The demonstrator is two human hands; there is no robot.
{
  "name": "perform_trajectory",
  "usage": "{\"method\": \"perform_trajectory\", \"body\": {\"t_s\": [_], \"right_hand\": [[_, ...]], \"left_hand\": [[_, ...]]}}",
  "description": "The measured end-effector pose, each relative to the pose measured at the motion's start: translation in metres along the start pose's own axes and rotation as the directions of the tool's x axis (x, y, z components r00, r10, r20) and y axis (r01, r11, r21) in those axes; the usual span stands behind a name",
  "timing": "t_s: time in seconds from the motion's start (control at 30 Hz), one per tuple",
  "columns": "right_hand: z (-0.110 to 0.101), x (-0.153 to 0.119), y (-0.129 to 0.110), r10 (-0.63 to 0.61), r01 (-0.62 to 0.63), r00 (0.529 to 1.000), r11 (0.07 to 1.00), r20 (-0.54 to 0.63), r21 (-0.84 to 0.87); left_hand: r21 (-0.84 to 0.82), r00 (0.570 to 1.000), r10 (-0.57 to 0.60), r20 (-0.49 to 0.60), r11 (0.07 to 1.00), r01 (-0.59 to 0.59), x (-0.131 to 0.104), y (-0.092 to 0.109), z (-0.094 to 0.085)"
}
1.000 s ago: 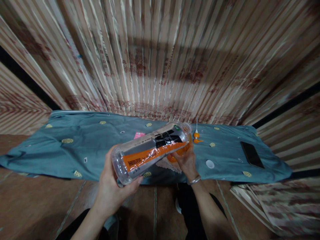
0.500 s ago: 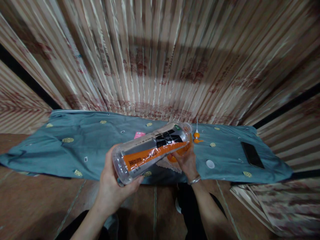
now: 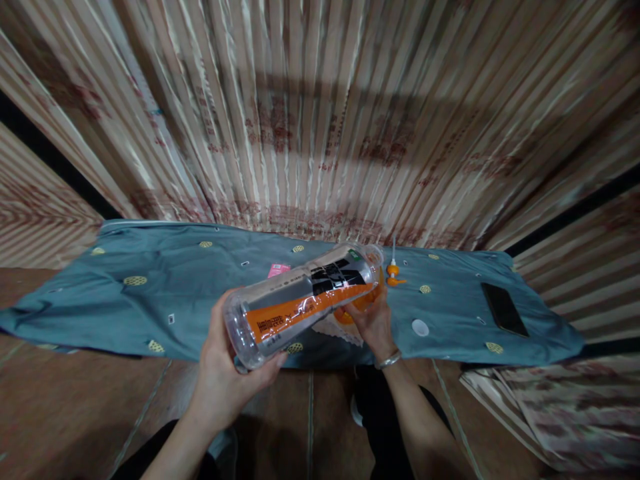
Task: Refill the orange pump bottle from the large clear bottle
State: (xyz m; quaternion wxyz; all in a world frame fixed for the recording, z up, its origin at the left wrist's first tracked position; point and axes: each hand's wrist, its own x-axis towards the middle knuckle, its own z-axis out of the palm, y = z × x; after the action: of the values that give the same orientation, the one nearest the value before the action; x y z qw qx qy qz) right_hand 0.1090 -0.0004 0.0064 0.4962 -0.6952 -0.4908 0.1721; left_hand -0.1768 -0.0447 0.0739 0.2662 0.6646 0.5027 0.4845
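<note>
My left hand (image 3: 235, 363) is wrapped round the base of a big clear plastic bottle (image 3: 305, 300) with an orange, black and silver label. The bottle lies tilted, its neck pointing up to the right. My right hand (image 3: 373, 320) is closed round an orange container (image 3: 367, 300) under that neck. Most of the container is hidden behind the bottle and my fingers, and I cannot tell whether liquid flows between the two. Beneath them a piece of white lace-edged cloth or paper (image 3: 343, 331) shows. An orange pump head (image 3: 393, 272) with a clear tube lies just beyond my right hand.
Blue-green cloth with yellow prints (image 3: 190, 307) covers the low table. On it are a pink packet (image 3: 278, 269), a white round cap or disc (image 3: 420, 327) and a black phone (image 3: 504, 309). A striped curtain (image 3: 310, 133) hangs behind, and dark poles slant at both sides.
</note>
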Motion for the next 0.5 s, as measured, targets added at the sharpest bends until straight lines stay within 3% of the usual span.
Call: {"method": "perform_trajectory", "body": {"t_s": [0.33, 0.5], "right_hand": [[0.001, 0.001, 0.004, -0.012, 0.012, 1.000, 1.000, -0.002, -0.027], [0.005, 0.003, 0.014, -0.035, 0.035, 0.999, 0.999, -0.030, -0.006]], "left_hand": [[0.014, 1.000, -0.016, -0.003, 1.000, 0.016, 0.002, 0.006, 0.000], [-0.017, 0.995, -0.064, -0.074, 0.998, 0.063, 0.004, 0.016, 0.004]]}}
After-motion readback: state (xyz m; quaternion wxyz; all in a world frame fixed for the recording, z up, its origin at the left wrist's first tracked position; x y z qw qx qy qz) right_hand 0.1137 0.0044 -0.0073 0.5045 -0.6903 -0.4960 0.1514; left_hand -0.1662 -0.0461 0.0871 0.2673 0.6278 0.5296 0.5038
